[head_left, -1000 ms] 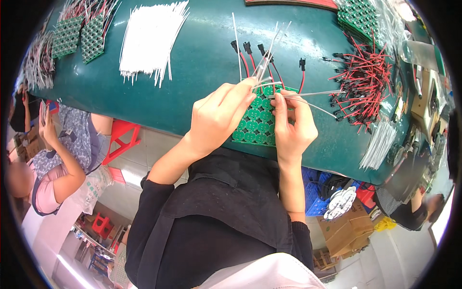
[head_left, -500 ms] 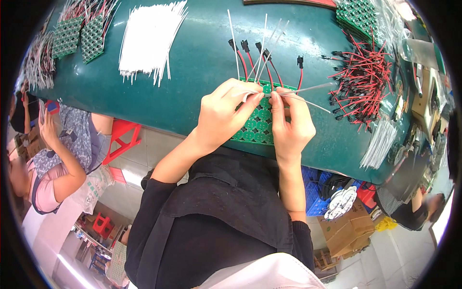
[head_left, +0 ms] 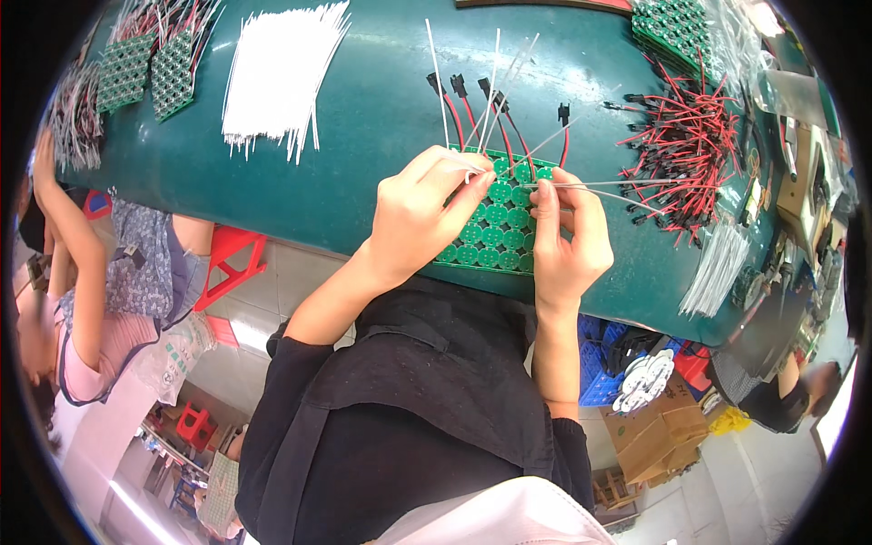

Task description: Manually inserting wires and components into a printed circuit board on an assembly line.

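Observation:
A green circuit board panel [head_left: 495, 238] with rows of round pads lies at the table's front edge. Several red-and-black leads with black plugs [head_left: 459, 86] stand up from its far edge, among thin white wires [head_left: 432, 68]. My left hand [head_left: 420, 211] is closed in a pinch on white wires over the panel's left part. At the panel's right side, my right hand [head_left: 572, 238] pinches thin pale wires [head_left: 627, 183], whose ends stretch out to the right. The fingers hide where these wires meet the board.
A pile of white wires [head_left: 282, 77] lies at the back left, beyond it wired boards [head_left: 173, 74]. To the right are a heap of red-and-black plug leads [head_left: 686, 150], a grey wire bundle [head_left: 716, 272] and stacked boards [head_left: 674, 36]. A co-worker [head_left: 86, 309] is at left.
My right hand has moved right, away from my left hand, drawing its pale wires along. My left hand has barely moved. The co-worker at left has raised an arm toward the table.

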A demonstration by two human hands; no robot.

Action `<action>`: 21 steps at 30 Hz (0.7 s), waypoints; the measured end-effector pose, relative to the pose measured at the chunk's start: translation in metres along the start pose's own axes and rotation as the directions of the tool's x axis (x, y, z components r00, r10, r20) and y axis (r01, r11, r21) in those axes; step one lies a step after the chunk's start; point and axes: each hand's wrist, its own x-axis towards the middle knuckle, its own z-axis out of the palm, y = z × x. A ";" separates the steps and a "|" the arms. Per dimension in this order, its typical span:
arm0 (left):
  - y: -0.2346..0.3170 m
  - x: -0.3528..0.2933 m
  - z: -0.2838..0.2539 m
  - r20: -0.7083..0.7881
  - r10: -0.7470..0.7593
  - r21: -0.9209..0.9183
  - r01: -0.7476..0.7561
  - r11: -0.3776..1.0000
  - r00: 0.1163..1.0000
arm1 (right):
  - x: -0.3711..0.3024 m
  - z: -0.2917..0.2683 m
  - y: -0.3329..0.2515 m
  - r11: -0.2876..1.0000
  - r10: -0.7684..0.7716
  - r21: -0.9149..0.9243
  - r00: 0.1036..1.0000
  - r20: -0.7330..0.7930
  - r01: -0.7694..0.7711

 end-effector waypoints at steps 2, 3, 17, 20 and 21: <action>0.001 0.001 0.000 0.035 0.035 0.072 -0.038 0.997 0.999 | -0.001 -0.001 0.000 1.000 0.000 -0.016 1.000 -0.004 0.000; 0.003 0.001 0.000 0.036 0.035 0.072 -0.038 0.997 0.999 | -0.001 0.000 0.001 1.000 0.001 -0.017 1.000 -0.004 -0.001; 0.011 0.001 0.011 0.024 0.011 -0.047 -0.010 0.999 1.000 | 0.001 0.002 0.004 0.992 -0.108 -0.074 0.994 -0.011 0.107; 0.013 0.002 0.011 0.044 0.002 -0.024 -0.001 1.000 0.999 | 0.003 0.003 0.001 0.986 -0.148 -0.080 0.989 -0.012 0.147; 0.012 0.001 0.013 0.044 0.003 -0.024 -0.002 1.000 0.999 | 0.003 0.003 0.002 0.986 -0.148 -0.081 0.989 -0.013 0.146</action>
